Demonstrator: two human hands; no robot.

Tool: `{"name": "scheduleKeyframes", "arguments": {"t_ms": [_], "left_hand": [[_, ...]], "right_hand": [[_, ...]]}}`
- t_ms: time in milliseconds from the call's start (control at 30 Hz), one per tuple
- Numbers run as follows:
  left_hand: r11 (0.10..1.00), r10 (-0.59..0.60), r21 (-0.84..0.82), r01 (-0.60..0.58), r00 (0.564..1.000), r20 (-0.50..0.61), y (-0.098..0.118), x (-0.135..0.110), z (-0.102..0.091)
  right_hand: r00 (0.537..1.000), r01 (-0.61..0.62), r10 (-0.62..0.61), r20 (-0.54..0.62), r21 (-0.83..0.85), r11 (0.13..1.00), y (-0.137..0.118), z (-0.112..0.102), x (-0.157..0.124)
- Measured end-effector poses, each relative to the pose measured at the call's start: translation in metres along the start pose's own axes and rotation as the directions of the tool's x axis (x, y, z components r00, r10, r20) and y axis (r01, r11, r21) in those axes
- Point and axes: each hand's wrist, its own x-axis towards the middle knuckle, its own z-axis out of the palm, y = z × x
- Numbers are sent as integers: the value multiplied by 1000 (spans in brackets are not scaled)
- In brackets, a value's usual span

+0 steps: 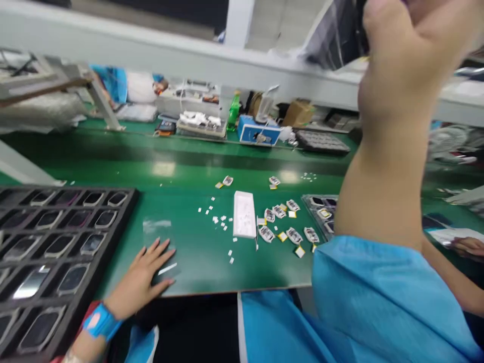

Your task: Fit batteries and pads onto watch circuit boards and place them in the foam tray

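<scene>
My left hand (145,275) lies flat with fingers spread on a clear plastic sheet (161,247) on the green mat (196,252), next to a black tray (56,252) of dark screen parts. A blue band circles that wrist. My right hand (412,55) is raised high near the camera, fingers closed on a dark, shiny bag-like thing (338,33) that I cannot make out. Its blue sleeve fills the lower right. A white strip holder (244,214) and several small silver parts (287,222) with yellow tabs lie in the middle.
A second dark tray (321,209) sits partly behind my right arm. Beyond the conveyor belt stand a blue box (259,132), a green bottle (234,111), a keypad-like black tray (321,142) and clutter. Another person's hand (467,247) rests on papers at the right.
</scene>
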Motion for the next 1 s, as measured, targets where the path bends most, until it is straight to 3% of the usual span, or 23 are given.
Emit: {"name": "scheduleKeyframes", "arguments": {"t_ms": [100, 233, 267, 333, 367, 400, 433, 500, 533, 567, 633, 700, 800, 900, 1000], "left_hand": [[994, -56, -102, 47, 995, -81, -5, 0, -9], [997, -59, -61, 37, 910, -411, 6, -6, -7], [999, -41, -12, 39, 908, -417, 10, -8, -6], [998, -22, 56, 39, 963, -268, 16, -14, -6], [997, -27, 65, 36, 989, -143, 17, -16, -7], [997, -36, 61, 37, 999, -22, 17, -18, -9], [998, -50, 51, 47, 997, 67, 17, -18, -12], [996, -88, 25, 86, 990, 107, 22, -13, -21], [996, -95, 8, 94, 992, 80, 28, -6, -25], [997, -76, -18, 77, 996, 47, 37, 3, -27], [994, 49, -103, -47, 999, 22, 64, 27, -25], [942, 261, -243, -232, 960, 96, 96, 55, -10], [828, 489, -393, -400, 857, 159, 125, 93, 24], [796, 566, -362, -485, 808, 162, 119, 127, 47], [819, 555, -284, -498, 814, 173, 93, 162, 44]], "right_hand": [[980, 89, -117, 162, 170, 982, -70, 75, -56], [910, 182, -286, 298, 333, 925, -146, 135, -110], [886, 199, -324, 332, 359, 912, -156, 142, -119], [827, 232, -406, 388, 423, 876, -163, 146, -130], [809, 236, -430, 400, 449, 862, -159, 144, -133], [819, 218, -413, 398, 450, 866, -150, 138, -134], [860, 166, -337, 383, 416, 894, -138, 131, -133], [954, -65, -10, 298, 238, 969, -104, 118, -126], [953, -215, 178, 245, 132, 968, -86, 114, -122], [923, -333, 317, 220, 42, 942, -69, 112, -118], [842, -455, 461, 280, -88, 886, -40, 115, -114], [798, -457, 477, 368, -146, 877, -20, 121, -116], [823, -386, 404, 399, -128, 914, -3, 125, -127], [849, -335, 349, 396, -107, 936, 6, 121, -140], [873, -319, 334, 357, -103, 942, 10, 120, -149]]}}
